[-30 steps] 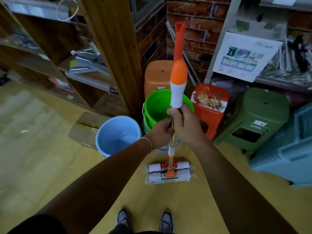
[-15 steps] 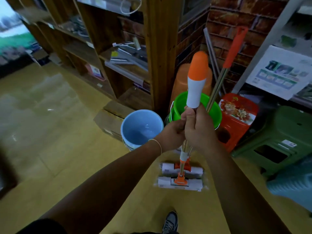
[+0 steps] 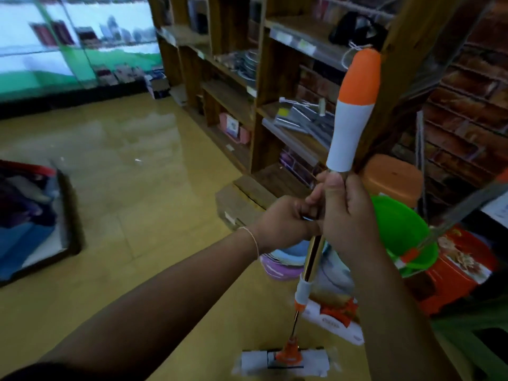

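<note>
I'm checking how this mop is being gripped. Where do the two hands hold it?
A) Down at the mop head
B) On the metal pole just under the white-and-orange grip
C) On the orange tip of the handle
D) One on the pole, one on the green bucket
B: the left hand and the right hand both curl round the metal pole, right under the white-and-orange grip.
</note>
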The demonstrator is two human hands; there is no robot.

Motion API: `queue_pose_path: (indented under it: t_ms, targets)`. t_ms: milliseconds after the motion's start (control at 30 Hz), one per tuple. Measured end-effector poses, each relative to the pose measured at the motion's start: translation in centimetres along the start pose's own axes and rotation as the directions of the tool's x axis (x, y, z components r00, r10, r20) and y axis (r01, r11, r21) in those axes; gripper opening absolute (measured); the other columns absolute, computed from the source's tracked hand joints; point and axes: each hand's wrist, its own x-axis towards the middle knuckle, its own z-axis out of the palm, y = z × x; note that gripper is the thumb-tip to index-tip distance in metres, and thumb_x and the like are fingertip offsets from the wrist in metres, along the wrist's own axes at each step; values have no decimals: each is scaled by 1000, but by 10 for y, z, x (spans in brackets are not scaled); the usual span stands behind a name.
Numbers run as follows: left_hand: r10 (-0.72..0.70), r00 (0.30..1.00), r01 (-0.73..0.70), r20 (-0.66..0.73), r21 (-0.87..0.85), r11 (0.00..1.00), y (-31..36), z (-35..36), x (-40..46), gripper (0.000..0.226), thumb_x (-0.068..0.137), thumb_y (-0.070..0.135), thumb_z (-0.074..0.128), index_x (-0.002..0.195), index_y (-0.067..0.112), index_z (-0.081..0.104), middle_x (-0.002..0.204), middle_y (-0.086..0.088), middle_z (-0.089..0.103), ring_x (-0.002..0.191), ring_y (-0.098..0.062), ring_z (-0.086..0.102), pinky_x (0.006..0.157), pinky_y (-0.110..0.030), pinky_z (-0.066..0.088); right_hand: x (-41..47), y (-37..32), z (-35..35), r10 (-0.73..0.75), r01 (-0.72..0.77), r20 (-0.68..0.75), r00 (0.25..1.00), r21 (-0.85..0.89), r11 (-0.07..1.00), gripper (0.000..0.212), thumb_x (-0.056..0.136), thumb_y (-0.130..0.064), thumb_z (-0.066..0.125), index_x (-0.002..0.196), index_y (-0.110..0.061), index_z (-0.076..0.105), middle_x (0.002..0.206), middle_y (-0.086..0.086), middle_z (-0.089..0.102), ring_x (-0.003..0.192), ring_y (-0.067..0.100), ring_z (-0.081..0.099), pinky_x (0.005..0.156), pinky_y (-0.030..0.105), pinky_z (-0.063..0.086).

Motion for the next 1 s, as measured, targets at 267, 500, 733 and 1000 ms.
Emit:
queue_pose_path:
  t_ms: [267, 500, 733, 1000]
  targets:
    - [-71, 960, 27, -272, -163, 986, -22, -136, -124, 66, 74, 43, 71, 89, -19, 57, 77, -21, 55, 74, -22, 45, 69, -38, 39, -18, -79, 149, -73, 30, 289, 954, 149, 988, 34, 91, -58, 46, 98, -28, 60, 83, -4, 69, 82, 8, 69, 73, 36, 55]
    - [-117, 829, 114, -546, -38, 993, -22, -231, -217, 40, 77, 59, 64, 75, 19, 62, 70, 0, 49, 67, -15, 42, 64, -38, 36, -30, -149, 259, -291, 154, 469, 834, 308, 939, 28, 89, -48, 47, 96, -24, 59, 80, -4, 69, 78, 5, 70, 71, 28, 56]
    - [-106, 654, 241, -749, 74, 968, -24, -317, -299, 27, 91, 39, 64, 94, 12, 63, 85, -16, 63, 76, -22, 58, 78, -49, 52, -31, -200, 373, -464, 180, 579, 671, 479, 859, 22, 88, -43, 50, 102, -28, 60, 82, -3, 69, 81, 12, 70, 75, 32, 58]
    - [-69, 458, 396, -886, 134, 908, -50, -425, -348, 24, 92, 35, 61, 94, 11, 61, 87, -16, 62, 73, -20, 56, 74, -54, 53, -17, -248, 515, -538, 78, 691, 483, 578, 812, 24, 89, -42, 50, 105, -27, 61, 83, -4, 69, 82, 7, 69, 70, 18, 54]
